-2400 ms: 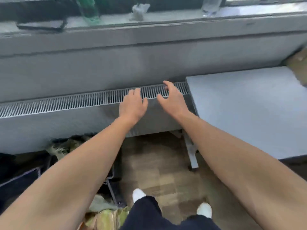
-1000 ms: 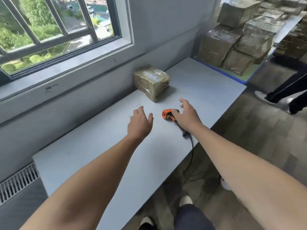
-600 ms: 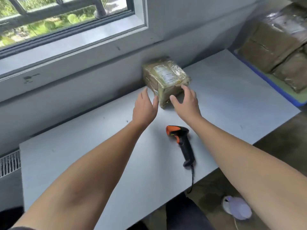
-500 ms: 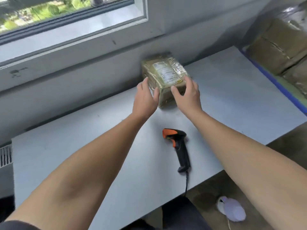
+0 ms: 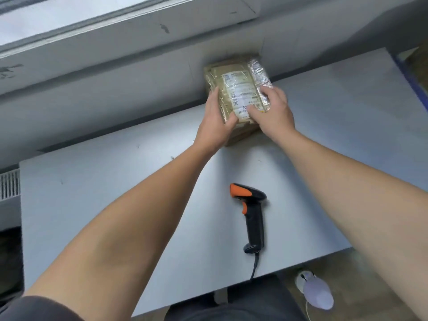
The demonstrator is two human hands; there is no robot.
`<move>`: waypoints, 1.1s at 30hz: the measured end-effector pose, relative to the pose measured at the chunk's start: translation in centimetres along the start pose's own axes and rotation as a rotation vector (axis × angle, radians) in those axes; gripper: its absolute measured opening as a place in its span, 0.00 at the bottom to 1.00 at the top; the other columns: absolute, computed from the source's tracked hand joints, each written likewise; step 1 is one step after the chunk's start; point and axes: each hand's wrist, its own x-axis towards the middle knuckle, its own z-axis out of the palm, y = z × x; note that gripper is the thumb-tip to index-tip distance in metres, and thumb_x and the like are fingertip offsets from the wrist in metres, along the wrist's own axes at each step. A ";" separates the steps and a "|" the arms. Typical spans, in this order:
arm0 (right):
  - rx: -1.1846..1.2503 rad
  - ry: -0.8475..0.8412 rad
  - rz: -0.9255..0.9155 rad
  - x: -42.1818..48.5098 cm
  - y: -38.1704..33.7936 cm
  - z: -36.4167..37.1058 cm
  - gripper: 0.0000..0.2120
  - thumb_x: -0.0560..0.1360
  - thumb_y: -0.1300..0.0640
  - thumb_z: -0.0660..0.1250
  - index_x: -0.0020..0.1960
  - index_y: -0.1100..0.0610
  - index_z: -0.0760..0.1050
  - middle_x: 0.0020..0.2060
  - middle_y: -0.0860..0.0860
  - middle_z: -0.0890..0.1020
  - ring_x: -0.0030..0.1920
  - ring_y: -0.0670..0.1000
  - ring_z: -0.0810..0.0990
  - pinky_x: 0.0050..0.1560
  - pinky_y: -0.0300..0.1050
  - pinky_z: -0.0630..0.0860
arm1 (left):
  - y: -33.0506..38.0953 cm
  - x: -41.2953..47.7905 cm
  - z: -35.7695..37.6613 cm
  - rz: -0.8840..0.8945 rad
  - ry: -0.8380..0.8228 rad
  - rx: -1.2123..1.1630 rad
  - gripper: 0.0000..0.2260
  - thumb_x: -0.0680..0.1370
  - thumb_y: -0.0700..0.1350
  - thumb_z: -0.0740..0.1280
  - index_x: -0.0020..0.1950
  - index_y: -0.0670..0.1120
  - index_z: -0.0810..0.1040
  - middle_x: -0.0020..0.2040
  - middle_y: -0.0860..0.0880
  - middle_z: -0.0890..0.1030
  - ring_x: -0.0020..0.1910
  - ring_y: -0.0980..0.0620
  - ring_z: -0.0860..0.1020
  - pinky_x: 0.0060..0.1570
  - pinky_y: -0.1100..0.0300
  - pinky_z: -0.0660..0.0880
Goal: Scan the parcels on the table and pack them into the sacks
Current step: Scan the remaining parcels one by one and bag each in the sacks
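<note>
The grey wall [image 5: 115,107] runs across the back under a pale sill [image 5: 129,22], and the table [image 5: 92,193] butts its far edge against it. The tabletop is a wide grey slab: its left edge stops short of a ribbed grille [image 5: 9,184], its near edge cuts across above the person's lap, and its right edge falls away to wood floor [image 5: 366,281]. Broad bare surface lies left of the left forearm and right of the right one. A blue strip [image 5: 410,75] shows past the far right corner.

The parcel [image 5: 238,89] – brown, wrapped in shiny tape, white label facing up – sits at the table's far edge, its back close to the wall. Whether its base is fully on the table I cannot tell. The left grip [image 5: 215,126] clasps its left side, thumb over the near corner. The right grip [image 5: 273,114] holds the right side, fingers curled over the taped edge and thumb on the label.

The scanner [image 5: 253,214] lies flat between the forearms, well apart from the parcel, orange head toward the parcel and handle toward the near edge. Its cable [image 5: 254,267] drops over that edge – and a pale rounded thing [image 5: 317,295] lies on the floor just beyond.
</note>
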 end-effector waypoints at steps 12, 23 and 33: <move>-0.044 -0.072 -0.035 -11.7 -5.6 8.3 0.31 0.75 0.43 0.69 0.74 0.50 0.67 0.72 0.46 0.67 0.66 0.50 0.74 0.63 0.48 0.71 | -7.3 -11.0 -9.3 -0.041 0.018 -0.085 0.35 0.74 0.50 0.65 0.79 0.49 0.56 0.75 0.50 0.64 0.71 0.56 0.67 0.72 0.55 0.65; -0.055 -0.061 -0.008 -27.6 -8.4 15.4 0.31 0.75 0.44 0.69 0.75 0.51 0.66 0.74 0.48 0.66 0.68 0.51 0.73 0.64 0.50 0.71 | -14.9 -25.1 -15.6 -0.002 0.029 -0.049 0.32 0.78 0.46 0.66 0.79 0.50 0.56 0.76 0.52 0.62 0.72 0.57 0.63 0.71 0.55 0.66; -0.047 -0.070 -0.033 -34.4 -8.5 16.9 0.30 0.74 0.45 0.71 0.73 0.51 0.68 0.71 0.49 0.68 0.65 0.51 0.75 0.62 0.49 0.73 | -17.0 -32.0 -16.9 -0.014 0.063 -0.020 0.32 0.77 0.47 0.67 0.78 0.52 0.57 0.75 0.52 0.63 0.72 0.56 0.64 0.69 0.51 0.69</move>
